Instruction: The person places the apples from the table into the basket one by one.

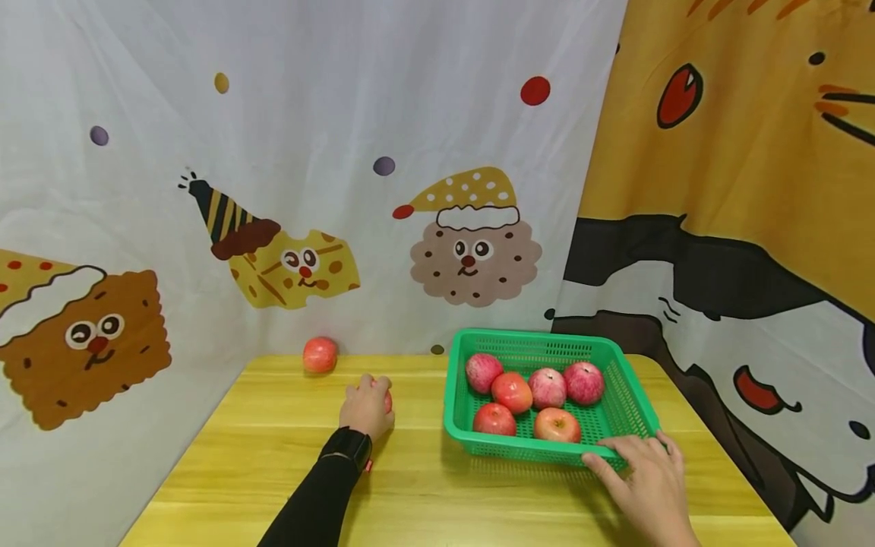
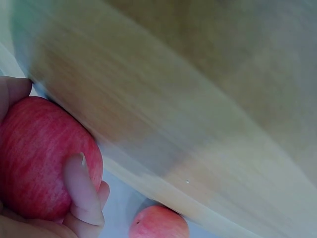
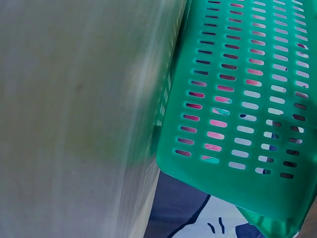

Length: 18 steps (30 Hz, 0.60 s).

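My left hand (image 1: 365, 414) grips a red apple (image 2: 39, 158) left of the table's middle, with fingers and thumb wrapped around it. In the head view that hand covers most of the apple. Farther back on the left, a second apple (image 1: 320, 355) sits alone near the table's far edge. My right hand (image 1: 645, 482) holds the front right corner of a green plastic basket (image 1: 519, 447), its thumb along the front rim. Several apples (image 1: 557, 425) lie inside the basket. The right wrist view shows the slotted basket side (image 3: 193, 166), with red showing through the holes.
The wooden table (image 1: 273, 456) spreads under everything, its far edge close against a white cartoon-printed curtain (image 1: 328, 114). A yellow and black printed curtain (image 1: 738, 175) hangs along the right side. A dark band (image 1: 346, 448) circles the left wrist.
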Tool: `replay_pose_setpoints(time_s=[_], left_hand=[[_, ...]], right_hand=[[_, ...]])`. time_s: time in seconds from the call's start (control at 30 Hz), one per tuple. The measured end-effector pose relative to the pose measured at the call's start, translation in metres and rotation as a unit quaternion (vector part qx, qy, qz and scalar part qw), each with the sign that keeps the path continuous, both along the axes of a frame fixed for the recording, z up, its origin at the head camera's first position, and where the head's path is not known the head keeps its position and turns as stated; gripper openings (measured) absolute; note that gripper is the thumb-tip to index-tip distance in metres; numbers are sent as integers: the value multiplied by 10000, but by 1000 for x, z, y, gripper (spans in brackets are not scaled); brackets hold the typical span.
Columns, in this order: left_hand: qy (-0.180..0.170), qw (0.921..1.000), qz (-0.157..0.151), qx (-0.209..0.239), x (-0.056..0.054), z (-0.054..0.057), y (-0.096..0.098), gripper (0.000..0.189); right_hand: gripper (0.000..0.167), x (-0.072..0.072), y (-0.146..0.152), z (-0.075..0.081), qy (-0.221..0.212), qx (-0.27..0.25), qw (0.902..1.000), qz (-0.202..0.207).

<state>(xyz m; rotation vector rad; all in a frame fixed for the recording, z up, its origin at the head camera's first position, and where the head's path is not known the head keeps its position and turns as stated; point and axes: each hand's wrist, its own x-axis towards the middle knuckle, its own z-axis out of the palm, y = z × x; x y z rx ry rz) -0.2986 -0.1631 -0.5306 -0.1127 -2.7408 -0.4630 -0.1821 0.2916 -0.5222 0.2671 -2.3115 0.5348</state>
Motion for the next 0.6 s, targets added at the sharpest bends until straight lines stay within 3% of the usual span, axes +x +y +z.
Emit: replay_pose_setpoints(time_s=[0.6], left_hand=[[-4, 10000, 60, -74, 0, -2, 1, 48]], right_hand=[[32, -1, 0, 1, 1, 17, 10000, 28]])
